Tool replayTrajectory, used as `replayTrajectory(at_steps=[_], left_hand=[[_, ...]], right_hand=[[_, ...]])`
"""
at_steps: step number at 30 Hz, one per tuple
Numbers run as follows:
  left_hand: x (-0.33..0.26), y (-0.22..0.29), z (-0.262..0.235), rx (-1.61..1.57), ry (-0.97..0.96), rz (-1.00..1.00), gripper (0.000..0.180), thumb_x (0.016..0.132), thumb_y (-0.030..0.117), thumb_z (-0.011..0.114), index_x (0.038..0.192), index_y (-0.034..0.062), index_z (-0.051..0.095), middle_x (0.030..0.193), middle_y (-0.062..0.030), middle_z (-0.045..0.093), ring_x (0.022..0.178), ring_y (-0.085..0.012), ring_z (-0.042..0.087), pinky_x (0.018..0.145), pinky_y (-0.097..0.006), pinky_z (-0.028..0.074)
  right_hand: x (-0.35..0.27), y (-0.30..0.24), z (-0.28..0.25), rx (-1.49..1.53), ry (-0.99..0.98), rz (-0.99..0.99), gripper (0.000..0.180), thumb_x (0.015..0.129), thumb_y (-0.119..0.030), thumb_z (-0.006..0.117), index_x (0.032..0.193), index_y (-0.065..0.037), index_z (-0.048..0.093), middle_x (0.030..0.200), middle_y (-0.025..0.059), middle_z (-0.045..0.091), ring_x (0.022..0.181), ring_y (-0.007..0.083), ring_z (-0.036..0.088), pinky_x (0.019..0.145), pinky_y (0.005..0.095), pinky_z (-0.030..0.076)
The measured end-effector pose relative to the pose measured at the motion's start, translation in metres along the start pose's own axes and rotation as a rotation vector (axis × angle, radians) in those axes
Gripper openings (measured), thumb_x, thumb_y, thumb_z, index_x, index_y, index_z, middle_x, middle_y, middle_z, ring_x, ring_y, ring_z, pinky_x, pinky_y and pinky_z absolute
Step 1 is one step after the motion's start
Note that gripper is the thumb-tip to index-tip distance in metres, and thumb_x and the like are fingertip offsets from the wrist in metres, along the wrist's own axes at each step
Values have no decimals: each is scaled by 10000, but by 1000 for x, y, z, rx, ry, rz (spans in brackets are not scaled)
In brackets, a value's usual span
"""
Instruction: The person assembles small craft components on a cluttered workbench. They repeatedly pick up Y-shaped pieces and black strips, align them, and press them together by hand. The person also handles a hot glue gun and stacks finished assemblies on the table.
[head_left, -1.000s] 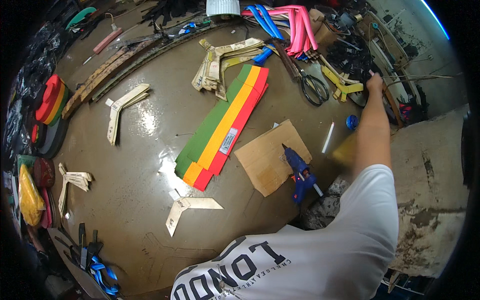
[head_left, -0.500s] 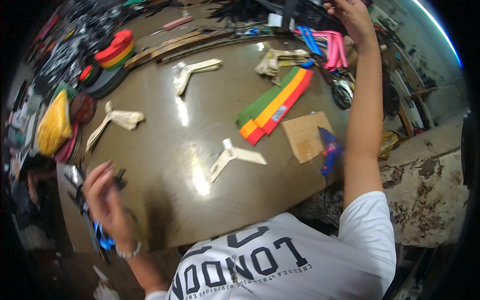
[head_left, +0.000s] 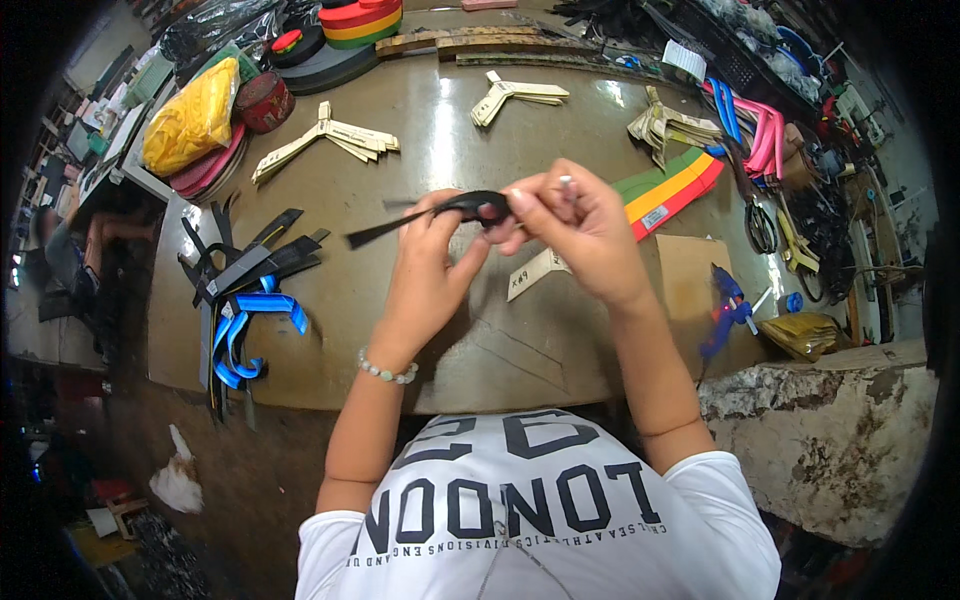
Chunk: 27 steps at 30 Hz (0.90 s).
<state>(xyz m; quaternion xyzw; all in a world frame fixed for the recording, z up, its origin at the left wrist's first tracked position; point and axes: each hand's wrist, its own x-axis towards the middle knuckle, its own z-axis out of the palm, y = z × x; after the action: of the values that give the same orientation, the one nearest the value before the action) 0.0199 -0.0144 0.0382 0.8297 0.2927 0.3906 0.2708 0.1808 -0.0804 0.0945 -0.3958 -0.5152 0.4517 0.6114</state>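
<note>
Above the middle of the table, my left hand is closed on a looped black strap, whose free end sticks out to the left. My right hand meets it from the other side, thumb and fingers pinched at the loop's right end. A small shiny spot shows at my right fingertips; I cannot make out what it is. Below the hands lies a cream paper pattern piece, partly covered by my right hand. To the right, a green, yellow and red striped band rests on the table.
Black and blue straps lie at the table's left edge. Bundles of cream patterns are spread across the back. A blue glue gun sits beside cardboard at right. Striped rolls and a yellow bag stand at back left.
My right hand has come back from the far right to the middle. My left hand has moved in from the left, and a black strap is now between them. The view has shifted.
</note>
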Motion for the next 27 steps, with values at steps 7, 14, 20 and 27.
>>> replayTrajectory(at_steps=[7, 14, 20, 27], left_hand=[[-19, 6, -15, -72, -208, -342, 217, 898, 230, 663, 852, 18, 677, 808, -90, 637, 821, -195, 560, 803, -353, 430], [-58, -57, -4, -439, -205, -750, 146, 884, 47, 675, 945, 9, 549, 843, 10, 634, 678, -24, 489, 607, -187, 421], [-54, -61, -3, -467, -121, -575, 196, 909, 52, 628, 1103, 31, 637, 912, 2, 658, 687, -16, 496, 609, -177, 413], [-41, -33, 2, 519, -29, -147, 354, 841, 171, 683, 1184, 105, 628, 1193, -112, 558, 1088, -312, 509, 942, -427, 381]], right_hand=[[-33, 8, -63, -348, 232, 104, 216, 941, -62, 594, 818, -33, 419, 960, 169, 647, 772, 196, 660, 645, 320, 543], [-102, 72, -71, -1215, 177, 38, 187, 821, -57, 661, 883, -1, 494, 821, 177, 552, 842, 396, 527, 747, 459, 451], [-132, 66, -77, -1324, 182, 120, 192, 821, -73, 683, 888, 3, 520, 817, 187, 575, 783, 363, 560, 690, 452, 452], [-124, 67, -50, -1189, 409, 174, 229, 830, -78, 693, 916, 12, 501, 902, 200, 562, 847, 364, 548, 716, 452, 449]])
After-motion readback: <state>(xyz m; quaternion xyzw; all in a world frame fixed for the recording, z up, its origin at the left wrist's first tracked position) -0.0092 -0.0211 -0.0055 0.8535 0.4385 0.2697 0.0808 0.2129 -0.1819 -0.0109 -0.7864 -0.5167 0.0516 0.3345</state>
